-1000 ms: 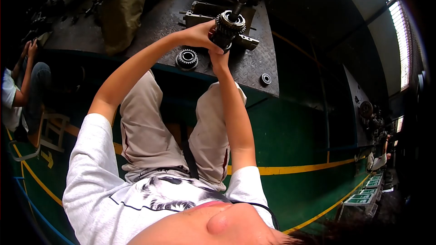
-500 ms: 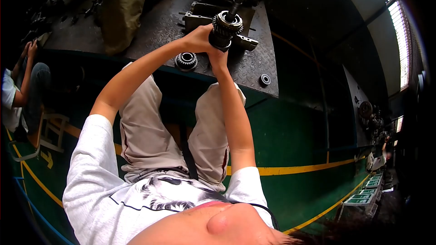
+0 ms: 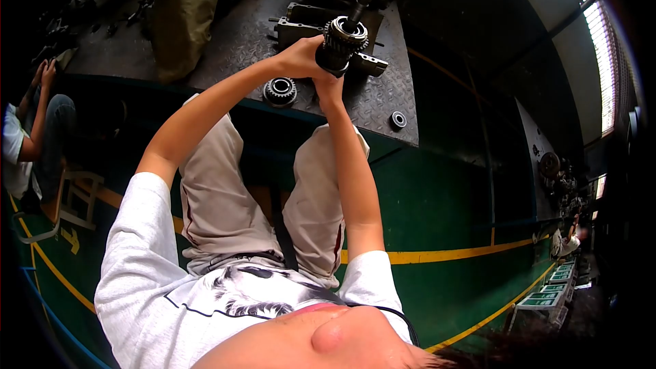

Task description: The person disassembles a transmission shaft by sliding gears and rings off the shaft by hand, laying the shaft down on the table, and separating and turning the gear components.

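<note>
Both my hands are on a dark metal gear shaft (image 3: 344,39), which stands tilted above the table with its thin end pointing away from me. My left hand (image 3: 301,58) wraps the lower part of the gear stack from the left. My right hand (image 3: 329,87) holds its bottom end from below, and its fingers are mostly hidden. Behind the shaft lies a metal housing (image 3: 298,26). A loose toothed gear (image 3: 280,91) rests near the table's front edge, left of my hands. A small bearing ring (image 3: 398,120) lies near the right corner.
The steel table (image 3: 239,55) has a tread-pattern top. An olive cloth (image 3: 179,31) hangs over its front edge, with dark metal parts at the back. Another person (image 3: 34,130) sits at the far left. A second table with parts (image 3: 550,164) stands at the right.
Compared with a second ago, my left hand sits slightly lower on the shaft. The shaft's gear end tipped slightly left, then came back right. The gear and ring have not moved.
</note>
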